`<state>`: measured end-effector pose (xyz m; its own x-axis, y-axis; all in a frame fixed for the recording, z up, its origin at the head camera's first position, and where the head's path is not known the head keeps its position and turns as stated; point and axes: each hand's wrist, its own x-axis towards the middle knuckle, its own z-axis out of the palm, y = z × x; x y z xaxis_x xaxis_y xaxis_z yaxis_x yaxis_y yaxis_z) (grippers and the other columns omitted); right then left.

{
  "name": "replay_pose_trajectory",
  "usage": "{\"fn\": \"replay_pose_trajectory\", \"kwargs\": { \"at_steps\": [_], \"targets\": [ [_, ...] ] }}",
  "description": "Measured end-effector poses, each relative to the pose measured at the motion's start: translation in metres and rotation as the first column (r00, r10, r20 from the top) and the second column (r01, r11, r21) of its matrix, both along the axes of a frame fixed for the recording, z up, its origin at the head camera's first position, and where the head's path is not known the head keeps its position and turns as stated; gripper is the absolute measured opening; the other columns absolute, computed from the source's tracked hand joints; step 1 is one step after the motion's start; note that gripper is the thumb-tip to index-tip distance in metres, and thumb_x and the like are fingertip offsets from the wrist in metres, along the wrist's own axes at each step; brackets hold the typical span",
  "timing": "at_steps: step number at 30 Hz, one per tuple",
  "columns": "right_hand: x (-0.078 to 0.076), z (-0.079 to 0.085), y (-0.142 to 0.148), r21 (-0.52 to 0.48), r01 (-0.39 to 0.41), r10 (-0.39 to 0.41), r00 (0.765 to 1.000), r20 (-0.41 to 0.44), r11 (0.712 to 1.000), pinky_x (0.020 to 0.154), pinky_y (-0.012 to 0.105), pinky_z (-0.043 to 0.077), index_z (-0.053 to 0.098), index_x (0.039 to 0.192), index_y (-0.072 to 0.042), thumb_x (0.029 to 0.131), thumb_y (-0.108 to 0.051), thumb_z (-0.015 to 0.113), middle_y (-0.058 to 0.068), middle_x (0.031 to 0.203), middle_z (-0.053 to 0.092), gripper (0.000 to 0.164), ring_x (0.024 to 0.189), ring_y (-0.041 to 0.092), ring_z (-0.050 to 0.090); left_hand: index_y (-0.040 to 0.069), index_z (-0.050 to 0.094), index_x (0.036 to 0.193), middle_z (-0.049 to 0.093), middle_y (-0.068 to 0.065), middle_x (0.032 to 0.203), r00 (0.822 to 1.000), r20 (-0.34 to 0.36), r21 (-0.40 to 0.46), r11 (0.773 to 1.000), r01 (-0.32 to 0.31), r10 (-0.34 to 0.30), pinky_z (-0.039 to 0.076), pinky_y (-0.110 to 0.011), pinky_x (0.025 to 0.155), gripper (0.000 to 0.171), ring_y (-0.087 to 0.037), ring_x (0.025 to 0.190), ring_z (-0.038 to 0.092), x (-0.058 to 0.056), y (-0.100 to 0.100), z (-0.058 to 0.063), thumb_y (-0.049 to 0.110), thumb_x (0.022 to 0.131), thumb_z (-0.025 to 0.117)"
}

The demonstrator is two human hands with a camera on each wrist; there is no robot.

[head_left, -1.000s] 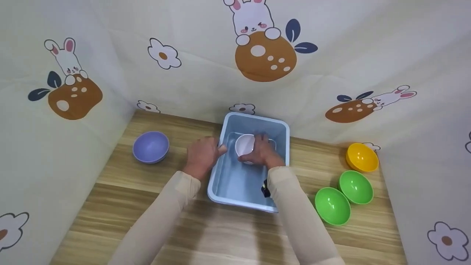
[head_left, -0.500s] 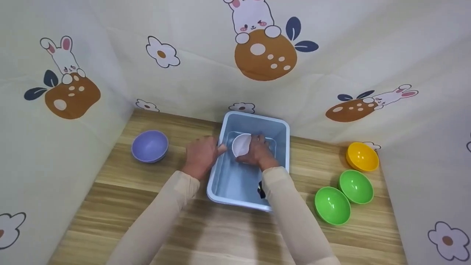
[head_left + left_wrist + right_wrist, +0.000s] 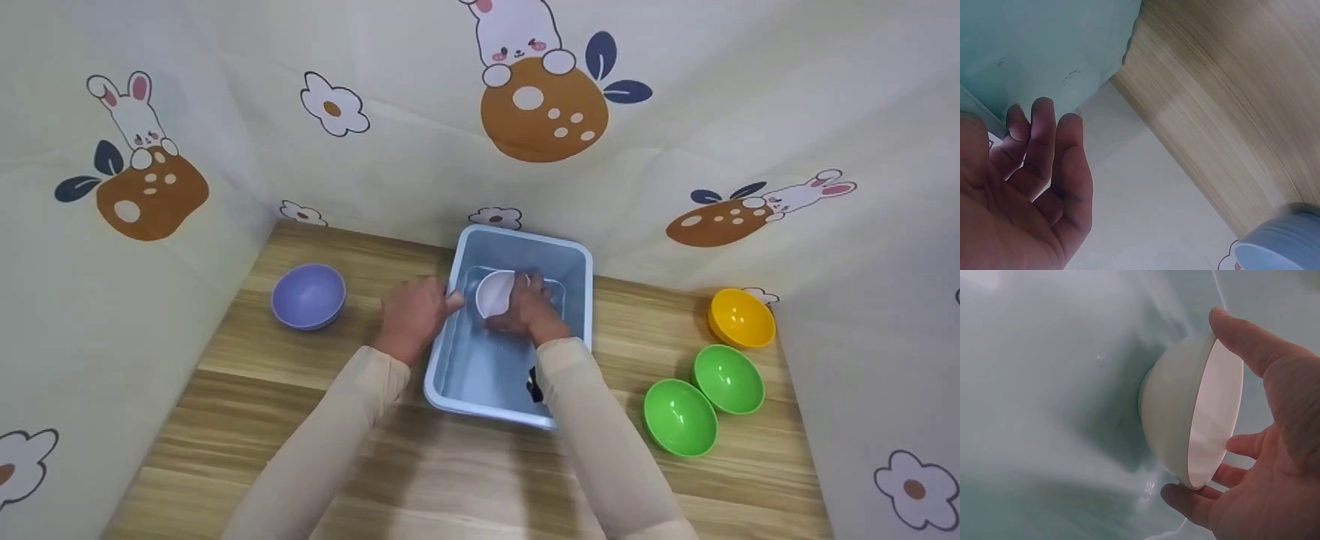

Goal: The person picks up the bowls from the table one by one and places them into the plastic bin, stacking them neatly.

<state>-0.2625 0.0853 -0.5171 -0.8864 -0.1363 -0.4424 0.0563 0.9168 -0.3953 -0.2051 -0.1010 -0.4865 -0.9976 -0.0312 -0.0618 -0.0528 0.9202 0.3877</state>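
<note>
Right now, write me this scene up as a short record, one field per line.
Left hand: the left hand grips the left rim of the blue bin, thumb over it
Right hand: the right hand holds the white bowl by its rim
White bowl's place: inside the bin
Left of bin: purple bowl
Right of bin: yellow bowl, farther green bowl, nearer green bowl
Surface: wood-grain table
Backdrop: rabbit-print cloth

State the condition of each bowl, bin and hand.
Blue bin, upright, open
White bowl, held mouth up inside bin
Purple bowl, upright, unheld
Yellow bowl, upright, unheld
Nearer green bowl, upright, unheld
Farther green bowl, upright, unheld
Right hand, grips white bowl
Left hand, grips bin rim
</note>
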Motion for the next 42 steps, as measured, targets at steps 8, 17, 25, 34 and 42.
{"fn": "replay_pose_trajectory", "kwargs": {
  "at_steps": [8,17,25,34,42],
  "targets": [
    [0.003,0.005,0.004,0.009,0.014,-0.014,1.000,-0.001,1.000,0.120,0.057,0.032,0.012,0.161,-0.006,0.077,-0.050,0.084,0.024,0.164,0.013,0.119,0.144,0.045,0.028,0.009,0.067,0.080,0.052,-0.006,0.062,1.000,-0.001,-0.035,0.999,0.008,-0.008,0.041,-0.034,0.052,0.039,-0.023,0.060,0.055,-0.002,0.005,-0.001,0.041,0.099,0.056],
    [0.000,0.017,0.007,-0.066,0.039,-0.040,0.999,-0.017,0.997,0.123,0.058,0.027,0.016,0.161,-0.006,0.084,-0.051,0.078,0.021,0.167,0.011,0.108,0.147,0.042,0.023,0.010,0.068,0.085,0.057,-0.006,0.067,0.998,0.055,0.016,1.000,-0.008,0.007,0.045,-0.033,0.057,0.038,-0.023,0.064,0.059,-0.001,0.001,0.002,0.042,0.100,0.057],
    [0.001,0.029,0.010,-0.101,0.020,-0.025,0.999,-0.041,0.995,0.124,0.057,0.026,0.022,0.160,-0.006,0.087,-0.048,0.076,0.022,0.165,0.019,0.100,0.149,0.040,0.026,0.010,0.066,0.076,0.055,-0.006,0.065,1.000,0.028,0.037,0.999,0.011,-0.012,0.039,-0.031,0.052,0.039,-0.021,0.061,0.057,0.000,0.000,0.003,0.039,0.100,0.057],
    [0.001,0.053,0.012,-0.157,-0.012,0.007,0.999,-0.033,0.987,0.124,0.054,0.027,0.023,0.160,-0.005,0.091,-0.046,0.071,0.022,0.166,0.024,0.094,0.154,0.038,0.027,0.009,0.067,0.082,0.057,-0.006,0.067,0.998,0.066,0.028,1.000,0.006,-0.008,0.041,-0.031,0.055,0.039,-0.022,0.063,0.059,-0.001,-0.001,0.004,0.043,0.101,0.057],
    [0.006,0.078,0.019,-0.251,-0.016,0.016,1.000,-0.001,0.968,0.117,0.053,0.039,0.026,0.160,-0.009,0.092,-0.046,0.069,0.020,0.158,0.044,0.088,0.145,0.036,0.046,0.009,0.069,0.086,0.058,-0.007,0.066,0.997,0.072,0.029,1.000,0.001,-0.003,0.042,-0.032,0.055,0.039,-0.023,0.064,0.059,0.000,0.000,0.005,0.044,0.100,0.060]
  ]
}}
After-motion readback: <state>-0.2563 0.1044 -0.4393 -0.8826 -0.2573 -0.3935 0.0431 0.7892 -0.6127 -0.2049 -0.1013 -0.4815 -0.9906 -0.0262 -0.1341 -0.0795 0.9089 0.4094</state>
